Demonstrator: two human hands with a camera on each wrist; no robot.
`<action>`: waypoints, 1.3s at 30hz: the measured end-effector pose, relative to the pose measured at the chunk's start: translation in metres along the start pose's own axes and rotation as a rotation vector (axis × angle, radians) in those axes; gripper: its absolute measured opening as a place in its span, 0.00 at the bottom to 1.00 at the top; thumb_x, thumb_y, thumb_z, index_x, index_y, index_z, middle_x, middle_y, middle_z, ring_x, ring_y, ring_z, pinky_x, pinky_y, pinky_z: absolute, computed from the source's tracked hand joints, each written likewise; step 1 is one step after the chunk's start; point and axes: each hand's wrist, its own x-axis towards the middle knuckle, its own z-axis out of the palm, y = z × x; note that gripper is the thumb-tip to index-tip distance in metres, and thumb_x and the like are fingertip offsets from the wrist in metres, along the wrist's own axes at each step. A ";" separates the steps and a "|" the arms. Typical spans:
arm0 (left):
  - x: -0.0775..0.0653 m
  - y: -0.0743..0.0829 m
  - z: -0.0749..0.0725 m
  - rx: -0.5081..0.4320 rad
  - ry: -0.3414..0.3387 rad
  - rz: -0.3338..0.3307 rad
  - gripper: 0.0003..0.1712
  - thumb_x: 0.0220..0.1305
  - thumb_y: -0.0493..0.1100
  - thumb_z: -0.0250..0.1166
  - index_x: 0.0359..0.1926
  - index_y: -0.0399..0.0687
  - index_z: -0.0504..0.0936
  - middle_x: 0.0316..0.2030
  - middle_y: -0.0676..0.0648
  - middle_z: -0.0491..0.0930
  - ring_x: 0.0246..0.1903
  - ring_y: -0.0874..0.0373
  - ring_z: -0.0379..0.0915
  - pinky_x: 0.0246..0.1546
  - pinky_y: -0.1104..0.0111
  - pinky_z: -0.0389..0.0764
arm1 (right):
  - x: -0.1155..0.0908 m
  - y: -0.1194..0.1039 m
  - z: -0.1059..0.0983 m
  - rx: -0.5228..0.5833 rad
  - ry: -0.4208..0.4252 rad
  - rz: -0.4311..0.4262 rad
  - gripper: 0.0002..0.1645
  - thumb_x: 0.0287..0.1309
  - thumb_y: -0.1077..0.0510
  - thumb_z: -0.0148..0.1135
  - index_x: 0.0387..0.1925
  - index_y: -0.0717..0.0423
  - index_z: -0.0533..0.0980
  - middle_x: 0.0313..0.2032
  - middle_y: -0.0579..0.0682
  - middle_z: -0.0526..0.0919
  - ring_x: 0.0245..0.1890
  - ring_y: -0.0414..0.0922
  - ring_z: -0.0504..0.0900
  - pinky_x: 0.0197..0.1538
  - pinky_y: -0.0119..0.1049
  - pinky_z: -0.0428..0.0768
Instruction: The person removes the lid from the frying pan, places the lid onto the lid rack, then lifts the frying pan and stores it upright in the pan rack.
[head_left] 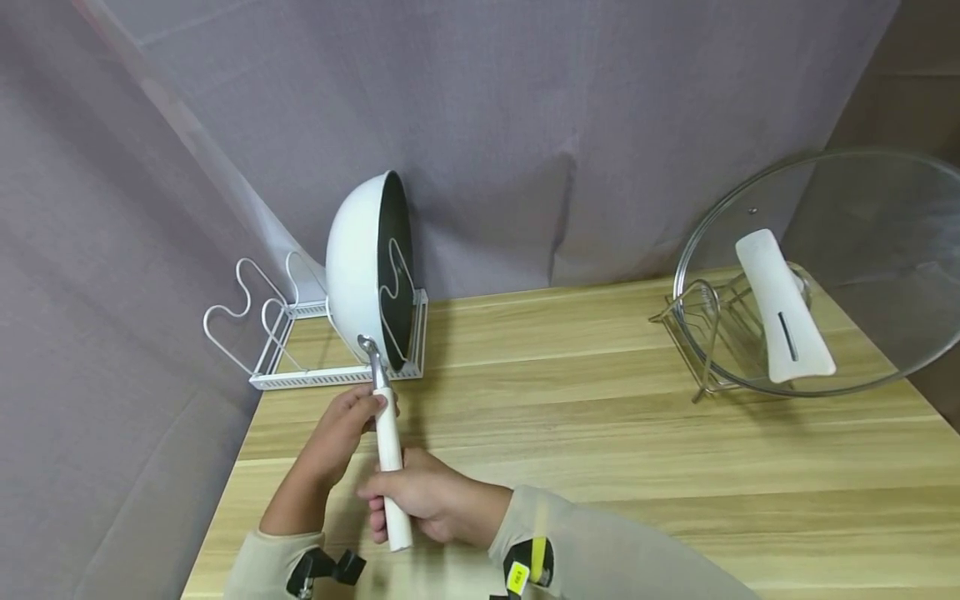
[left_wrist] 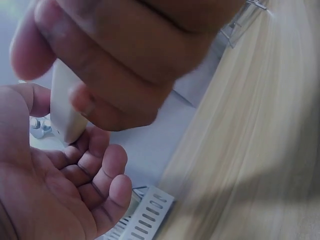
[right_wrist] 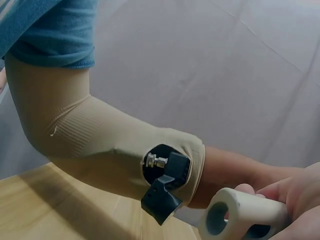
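Observation:
A white wok [head_left: 354,250] with a dark inside stands on its side in a white wire pan rack [head_left: 303,380]. Its pale handle [head_left: 387,437] points toward the person. Close to the metal neck, my left hand [head_left: 341,429] pinches the handle from the left, thumb on top. Nearer the handle's end, my right hand [head_left: 431,496] grips it from the right. In the left wrist view the left fingers [left_wrist: 90,172] curl under the handle, below the right hand. The handle's hollow end [right_wrist: 217,222] sticks out of the right hand in the right wrist view.
At the right, a large glass lid [head_left: 862,275] with a white grip [head_left: 783,308] leans in a brass-coloured wire stand [head_left: 708,342]. Empty wire dividers [head_left: 243,312] rise on the rack's left side. Grey cloth [head_left: 495,125] hangs behind the wooden table [head_left: 570,417].

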 end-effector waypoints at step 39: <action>-0.006 0.003 -0.003 0.193 0.042 -0.105 0.14 0.74 0.42 0.57 0.45 0.33 0.79 0.26 0.47 0.74 0.31 0.52 0.72 0.39 0.62 0.76 | -0.005 -0.015 -0.037 -0.162 0.159 -0.091 0.19 0.56 0.63 0.62 0.49 0.66 0.74 0.36 0.54 0.81 0.31 0.45 0.79 0.42 0.42 0.84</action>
